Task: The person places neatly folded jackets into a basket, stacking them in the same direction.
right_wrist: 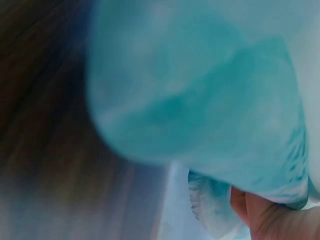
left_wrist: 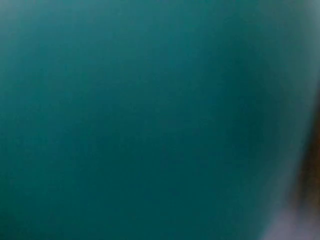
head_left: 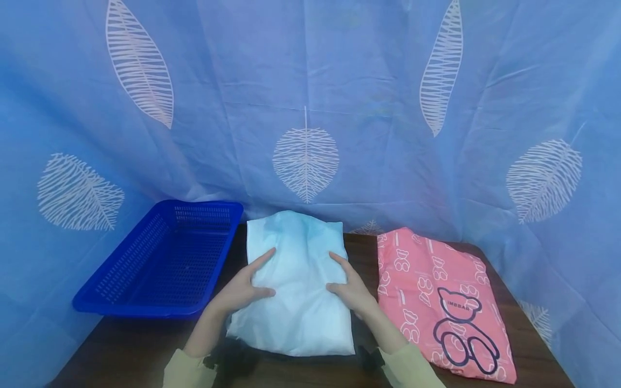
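Observation:
A pale blue-and-white bag [head_left: 303, 302], bulging and creased, lies in front of me in the head view. My left hand [head_left: 242, 288] grips its left side, with thumb and one finger spread over the top. On the opposite side my right hand [head_left: 354, 291] holds it the same way. The remaining fingers are mostly hidden by the bag. In the right wrist view the bag [right_wrist: 235, 120] hangs close, with part of the hand [right_wrist: 275, 220] against its folded edge. Blurred teal fabric [left_wrist: 150, 125] fills most of the left wrist view.
A blue plastic basket [head_left: 213, 291] with slotted walls stands to the left. To the right, a pink bag [head_left: 422, 302] with bear prints lies flat on the dark wooden table [head_left: 291, 372]. A blue curtain [head_left: 368, 161] with white leaf patterns hangs behind and at both sides.

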The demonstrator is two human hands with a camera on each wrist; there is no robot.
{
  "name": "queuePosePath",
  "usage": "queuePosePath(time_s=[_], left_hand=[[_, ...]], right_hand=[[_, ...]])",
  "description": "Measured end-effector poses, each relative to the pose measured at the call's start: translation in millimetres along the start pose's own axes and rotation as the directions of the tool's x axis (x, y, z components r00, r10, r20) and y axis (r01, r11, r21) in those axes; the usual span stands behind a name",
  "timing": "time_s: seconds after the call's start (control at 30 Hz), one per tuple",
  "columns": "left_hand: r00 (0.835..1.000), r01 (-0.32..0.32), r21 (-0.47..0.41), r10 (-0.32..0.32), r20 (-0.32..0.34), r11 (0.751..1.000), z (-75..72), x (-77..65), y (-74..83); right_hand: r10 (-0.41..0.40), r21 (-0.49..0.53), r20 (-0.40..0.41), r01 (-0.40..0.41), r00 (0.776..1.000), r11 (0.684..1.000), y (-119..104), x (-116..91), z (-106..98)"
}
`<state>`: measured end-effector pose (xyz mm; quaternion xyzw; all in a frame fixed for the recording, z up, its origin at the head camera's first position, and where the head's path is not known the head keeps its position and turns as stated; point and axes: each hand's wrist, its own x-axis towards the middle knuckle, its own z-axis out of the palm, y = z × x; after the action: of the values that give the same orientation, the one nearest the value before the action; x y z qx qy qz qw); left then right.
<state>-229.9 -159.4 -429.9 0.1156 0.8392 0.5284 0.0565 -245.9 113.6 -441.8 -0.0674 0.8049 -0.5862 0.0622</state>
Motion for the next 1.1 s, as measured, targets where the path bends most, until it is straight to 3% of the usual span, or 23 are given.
queuePosePath(time_s=[0.13,0.4,0.6,0.83,1.1], left_hand=[[0.999,-0.037,0.012,0.037,0.039,0.999,-16.6,-12.2,13.9],[0.985,-0.093,0.043,0.085,0.153,0.995,-72.7,-36.7,30.3],[0.985,-0.076,0.133,0.053,0.165,0.988,-116.4,-47.5,31.4],[0.996,-0.031,0.323,0.002,0.09,0.946,-164.8,-43.6,21.7],[0.99,-0.005,0.41,-0.053,0.131,0.912,-213.6,-33.5,14.7]], right_hand=[[-0.021,0.04,0.033,0.02,0.999,0.999,-16.8,-4.2,2.9],[-0.067,0.097,0.104,0.057,0.992,0.994,-59.2,-0.3,23.4],[-0.088,0.087,0.138,0.077,0.987,0.993,-88.4,12.0,50.3],[-0.091,0.058,0.154,0.083,0.984,0.995,-118.8,42.6,95.4],[-0.074,0.035,0.144,0.069,0.987,0.997,-141.4,68.4,144.1]])
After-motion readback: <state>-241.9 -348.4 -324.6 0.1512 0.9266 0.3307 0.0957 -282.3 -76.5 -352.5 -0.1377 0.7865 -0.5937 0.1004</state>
